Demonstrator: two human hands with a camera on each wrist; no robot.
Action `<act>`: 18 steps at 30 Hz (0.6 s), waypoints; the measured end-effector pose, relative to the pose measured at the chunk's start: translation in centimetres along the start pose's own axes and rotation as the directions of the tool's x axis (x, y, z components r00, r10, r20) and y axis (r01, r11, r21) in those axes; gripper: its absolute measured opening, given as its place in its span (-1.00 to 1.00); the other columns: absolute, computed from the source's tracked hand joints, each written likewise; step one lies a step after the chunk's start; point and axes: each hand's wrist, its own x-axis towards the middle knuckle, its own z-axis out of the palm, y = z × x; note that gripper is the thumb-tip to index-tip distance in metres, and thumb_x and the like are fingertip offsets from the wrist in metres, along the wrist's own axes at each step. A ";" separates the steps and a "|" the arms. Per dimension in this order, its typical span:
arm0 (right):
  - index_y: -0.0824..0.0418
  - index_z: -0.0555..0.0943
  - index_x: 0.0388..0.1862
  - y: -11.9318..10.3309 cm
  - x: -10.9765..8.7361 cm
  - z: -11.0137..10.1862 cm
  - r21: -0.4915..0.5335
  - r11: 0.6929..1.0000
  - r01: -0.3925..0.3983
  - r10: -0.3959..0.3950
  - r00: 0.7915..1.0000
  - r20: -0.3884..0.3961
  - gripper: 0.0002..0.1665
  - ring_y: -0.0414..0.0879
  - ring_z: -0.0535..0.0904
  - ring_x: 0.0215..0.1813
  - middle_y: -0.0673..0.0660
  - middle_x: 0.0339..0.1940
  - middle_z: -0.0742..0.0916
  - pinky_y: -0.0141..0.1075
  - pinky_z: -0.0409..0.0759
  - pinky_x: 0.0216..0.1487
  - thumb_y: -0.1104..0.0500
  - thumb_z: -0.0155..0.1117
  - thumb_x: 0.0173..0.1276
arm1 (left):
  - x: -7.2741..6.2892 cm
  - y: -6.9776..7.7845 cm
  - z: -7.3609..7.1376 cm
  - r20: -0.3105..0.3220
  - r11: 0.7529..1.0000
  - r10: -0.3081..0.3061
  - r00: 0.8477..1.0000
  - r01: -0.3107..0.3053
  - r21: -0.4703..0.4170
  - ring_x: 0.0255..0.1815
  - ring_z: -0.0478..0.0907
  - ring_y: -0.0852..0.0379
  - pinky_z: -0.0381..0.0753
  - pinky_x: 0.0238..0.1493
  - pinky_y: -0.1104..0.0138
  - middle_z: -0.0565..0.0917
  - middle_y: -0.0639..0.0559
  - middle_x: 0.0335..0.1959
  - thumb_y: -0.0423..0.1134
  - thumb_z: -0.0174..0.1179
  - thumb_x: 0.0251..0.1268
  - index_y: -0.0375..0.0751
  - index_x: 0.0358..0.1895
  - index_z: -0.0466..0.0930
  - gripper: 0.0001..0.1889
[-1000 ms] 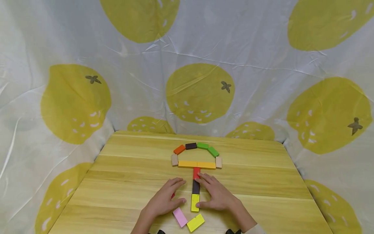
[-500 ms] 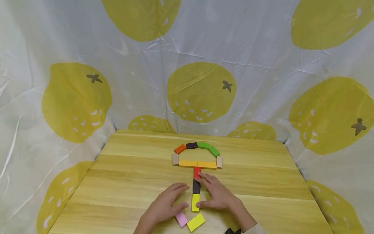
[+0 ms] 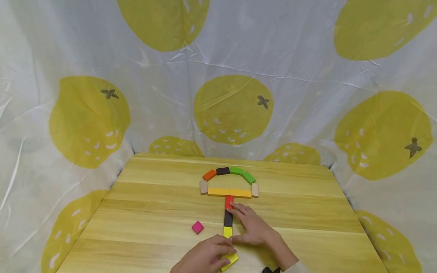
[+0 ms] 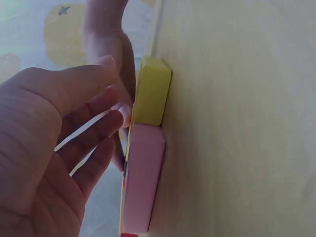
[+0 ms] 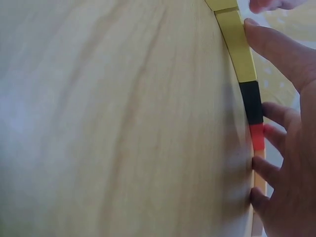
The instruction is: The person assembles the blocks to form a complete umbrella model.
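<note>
My right hand (image 3: 254,227) rests beside an upright column of blocks, its fingertips at the red block (image 3: 229,201) and its thumb at the yellow block (image 3: 227,231). Between these two lies a black block (image 3: 228,218). My left hand (image 3: 208,254) hovers over a loose yellow block (image 3: 230,262), fingers loosely bent with nothing between them. In the left wrist view that yellow block (image 4: 154,94) touches the end of a pink block (image 4: 144,182), which the hand hides in the head view. A magenta block (image 3: 197,227) lies to the left of the column.
Above the column sit two orange-yellow bars (image 3: 218,192) end to end. Over them curves an arch of orange (image 3: 209,174), dark (image 3: 223,171), green (image 3: 236,170) and plain wooden blocks (image 3: 203,187). A lemon-printed cloth (image 3: 164,98) hangs behind the wooden table (image 3: 153,212).
My left hand has moved toward me and right, from beside the column to over the loose yellow block, uncovering the magenta block. My right hand has stayed in place.
</note>
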 end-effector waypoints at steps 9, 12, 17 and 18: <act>-0.11 0.25 0.65 0.1 0.2 0.0 0.007 1.000 0.006 -0.006 1.000 -0.012 0.13 0.16 0.16 0.68 -0.01 0.69 0.26 0.24 0.29 0.55 -0.55 0.30 0.21 | 0.4 -0.1 0.7 0.011 0.993 0.095 0.995 -0.096 0.069 0.22 0.56 0.29 0.62 0.21 0.38 0.71 0.28 0.14 -0.16 0.25 0.50 0.10 0.13 0.75 -0.76; -0.11 0.25 0.65 0.1 0.1 0.0 0.015 1.000 0.005 -0.005 1.000 -0.011 0.14 0.16 0.14 0.69 -0.02 0.69 0.25 0.24 0.25 0.57 -0.55 0.30 0.20 | 0.2 -0.1 0.7 0.006 0.993 0.097 0.995 -0.097 0.070 0.21 0.57 0.28 0.62 0.20 0.38 0.72 0.27 0.13 -0.18 0.26 0.49 0.07 0.13 0.75 -0.76; -0.14 0.24 0.65 0.1 0.0 0.1 0.025 1.000 -0.008 0.008 1.000 -0.002 0.14 0.16 0.13 0.69 -0.03 0.69 0.25 0.25 0.26 0.56 -0.56 0.30 0.20 | -0.2 0.0 0.6 0.011 0.996 0.062 0.998 -0.063 0.058 0.18 0.56 0.30 0.63 0.16 0.40 0.71 0.27 0.13 -0.18 0.29 0.47 0.06 0.12 0.76 -0.75; -0.14 0.24 0.65 0.1 0.0 0.1 0.024 1.000 -0.010 0.010 1.000 -0.001 0.14 0.16 0.14 0.69 -0.03 0.69 0.25 0.26 0.27 0.55 -0.56 0.30 0.20 | -0.3 0.0 0.6 0.012 0.998 0.043 0.999 -0.043 0.053 0.18 0.56 0.31 0.63 0.15 0.41 0.70 0.28 0.13 -0.17 0.30 0.46 0.06 0.13 0.76 -0.75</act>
